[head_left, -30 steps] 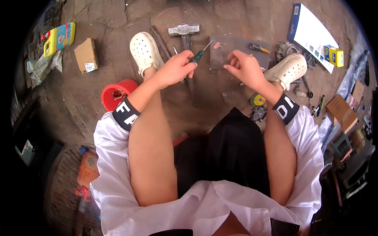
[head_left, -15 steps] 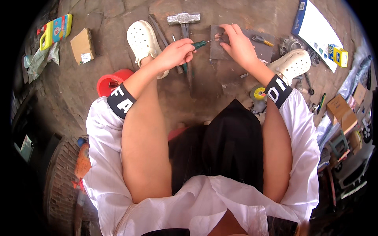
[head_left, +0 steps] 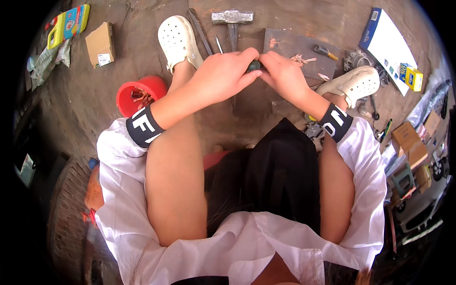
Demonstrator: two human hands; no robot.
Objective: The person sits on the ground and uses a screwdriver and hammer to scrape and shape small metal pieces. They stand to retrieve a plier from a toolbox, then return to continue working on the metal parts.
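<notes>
My left hand [head_left: 232, 73] is closed around a screwdriver with a dark green handle [head_left: 254, 66]; its shaft is hidden. Against it, my right hand [head_left: 284, 75] has its fingers curled and pressed together, and what they hold is out of sight. Both hands are raised in front of a dark flat plate [head_left: 289, 42] on the ground. Reddish, copper-coloured scraps [head_left: 302, 60] lie on that plate, beside a short tool with a yellow handle [head_left: 327, 53]. Left of the plate, a hammer [head_left: 232, 18] lies with its head away from me.
A red bucket [head_left: 124, 102] with reddish scraps stands left of my leg. A dark metal bar [head_left: 200, 31] lies by my left shoe. Beyond my right shoe are a metal part [head_left: 357, 61], a white board [head_left: 390, 47] and a yellow box [head_left: 411, 77]. A cardboard box [head_left: 99, 45] sits far left.
My hands have come together and moved back from the plate. The screwdriver has turned, showing its handle end. Scraps on the plate, hidden behind my right hand before, are now visible.
</notes>
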